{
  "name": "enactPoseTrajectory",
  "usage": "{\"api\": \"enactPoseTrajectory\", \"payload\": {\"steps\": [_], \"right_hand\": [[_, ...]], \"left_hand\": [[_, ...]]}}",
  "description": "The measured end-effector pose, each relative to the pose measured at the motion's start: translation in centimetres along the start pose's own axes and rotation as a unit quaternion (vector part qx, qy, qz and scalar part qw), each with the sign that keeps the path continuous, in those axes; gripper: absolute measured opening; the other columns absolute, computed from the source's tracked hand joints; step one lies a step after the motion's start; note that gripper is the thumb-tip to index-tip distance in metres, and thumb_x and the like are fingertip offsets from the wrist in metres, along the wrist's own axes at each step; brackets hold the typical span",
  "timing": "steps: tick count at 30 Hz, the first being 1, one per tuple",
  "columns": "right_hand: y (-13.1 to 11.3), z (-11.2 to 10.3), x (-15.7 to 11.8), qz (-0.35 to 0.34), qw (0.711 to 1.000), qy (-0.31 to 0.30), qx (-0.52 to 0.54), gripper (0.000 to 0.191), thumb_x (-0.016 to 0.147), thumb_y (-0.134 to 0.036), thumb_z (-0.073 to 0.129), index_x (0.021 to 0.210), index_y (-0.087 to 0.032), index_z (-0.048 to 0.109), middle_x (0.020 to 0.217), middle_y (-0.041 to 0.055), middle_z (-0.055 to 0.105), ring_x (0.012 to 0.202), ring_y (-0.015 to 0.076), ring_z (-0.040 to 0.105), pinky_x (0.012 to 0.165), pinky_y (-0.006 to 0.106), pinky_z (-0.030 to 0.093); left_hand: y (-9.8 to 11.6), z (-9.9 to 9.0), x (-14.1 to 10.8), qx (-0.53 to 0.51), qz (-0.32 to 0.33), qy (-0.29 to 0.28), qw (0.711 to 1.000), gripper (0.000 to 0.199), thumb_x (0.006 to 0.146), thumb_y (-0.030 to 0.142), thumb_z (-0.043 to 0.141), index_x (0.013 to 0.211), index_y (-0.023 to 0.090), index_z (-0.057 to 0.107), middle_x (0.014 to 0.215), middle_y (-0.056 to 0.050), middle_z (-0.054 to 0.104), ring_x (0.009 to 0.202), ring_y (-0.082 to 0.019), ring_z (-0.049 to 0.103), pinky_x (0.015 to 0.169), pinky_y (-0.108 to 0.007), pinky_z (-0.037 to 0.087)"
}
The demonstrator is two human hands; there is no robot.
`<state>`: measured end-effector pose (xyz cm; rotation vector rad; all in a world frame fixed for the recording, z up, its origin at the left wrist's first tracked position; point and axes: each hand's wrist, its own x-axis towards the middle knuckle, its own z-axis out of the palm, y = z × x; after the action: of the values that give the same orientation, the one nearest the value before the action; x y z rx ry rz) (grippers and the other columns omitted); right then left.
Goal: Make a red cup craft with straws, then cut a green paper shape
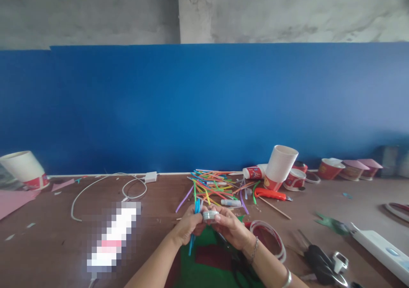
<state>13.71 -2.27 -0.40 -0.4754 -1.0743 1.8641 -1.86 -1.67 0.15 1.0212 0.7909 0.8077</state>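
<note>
My left hand (189,226) is closed around a few blue drinking straws (192,241), which stand roughly upright and stick out above and below the fingers. Close beside it, my right hand (232,225) pinches a small roll of clear tape (209,216) between thumb and fingers. The roll sits between the two hands, next to the left fingertips; whether those touch it I cannot tell. Beyond the hands lies a loose pile of coloured straws (214,188) with a small white tube (230,203) at its near side.
To the right are stacked paper cups (281,164), an orange utility knife (270,194), a ring of tape (277,237), keys (322,258) and a white power strip (383,247). A pixelated bright phone-like object (113,237) and white cable (76,198) lie left. A blue panel (191,109) stands behind.
</note>
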Motion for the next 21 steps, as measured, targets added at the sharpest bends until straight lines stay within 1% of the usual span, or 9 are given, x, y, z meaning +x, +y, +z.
{"api": "enactPoseTrajectory", "payload": {"steps": [3,5,10,14,18,21], "right_hand": [[0.12,-0.31,-0.03,0.007,1.0,-0.005,0.007,0.025,0.066,-0.036,0.074,0.073,-0.015,0.064,0.069,0.0002,0.056,0.062,0.0099,0.045,0.058,0.022,0.033],[0.15,-0.48,-0.03,0.008,1.0,-0.011,0.009,0.024,0.066,-0.036,0.074,0.071,-0.015,0.064,0.068,0.0,0.056,0.062,0.01,0.045,0.059,0.022,0.033],[0.26,-0.76,0.0,0.007,1.0,-0.021,0.006,0.023,0.066,-0.034,0.074,0.07,-0.014,0.063,0.069,0.0005,0.055,0.065,0.0111,0.046,0.061,0.023,0.033],[0.09,-0.71,0.02,0.004,1.0,-0.022,-0.007,0.022,0.065,-0.032,0.074,0.068,-0.014,0.062,0.068,0.0,0.054,0.064,0.0109,0.045,0.06,0.022,0.033],[-0.16,-0.38,0.01,-0.003,1.0,-0.022,-0.01,0.022,0.065,-0.031,0.075,0.067,-0.015,0.061,0.069,0.0001,0.054,0.067,0.0119,0.046,0.063,0.023,0.035],[-0.12,-0.21,-0.04,0.003,1.0,-0.018,-0.001,0.022,0.064,-0.031,0.075,0.068,-0.015,0.061,0.071,0.0002,0.054,0.068,0.0119,0.046,0.065,0.023,0.035]], "left_hand": [[0.38,-0.16,-0.32,-0.031,-0.009,-0.054,0.998,0.021,0.059,0.032,0.058,0.066,0.019,0.044,0.039,0.011,0.029,0.035,-0.003,0.015,0.037,-0.019,0.005],[0.67,-0.26,-0.5,-0.038,-0.02,-0.068,0.997,0.026,0.061,0.037,0.06,0.071,0.019,0.044,0.041,0.01,0.032,0.035,-0.003,0.016,0.037,-0.019,0.005],[0.83,-0.21,-0.43,-0.012,-0.024,-0.065,0.997,0.028,0.059,0.036,0.061,0.069,0.019,0.042,0.04,0.011,0.029,0.036,-0.002,0.015,0.037,-0.018,0.005],[0.64,-0.23,-0.23,-0.002,-0.021,-0.072,0.997,0.021,0.059,0.031,0.058,0.068,0.019,0.043,0.039,0.011,0.029,0.035,-0.002,0.015,0.036,-0.019,0.005],[0.41,-0.16,-0.13,0.006,-0.02,-0.069,0.997,0.015,0.059,0.027,0.055,0.067,0.018,0.045,0.04,0.01,0.028,0.035,-0.002,0.015,0.037,-0.019,0.006],[0.1,0.08,-0.03,0.011,-0.005,-0.043,0.999,0.01,0.061,0.025,0.053,0.064,0.017,0.047,0.037,0.01,0.027,0.033,-0.002,0.015,0.037,-0.02,0.005]]}}
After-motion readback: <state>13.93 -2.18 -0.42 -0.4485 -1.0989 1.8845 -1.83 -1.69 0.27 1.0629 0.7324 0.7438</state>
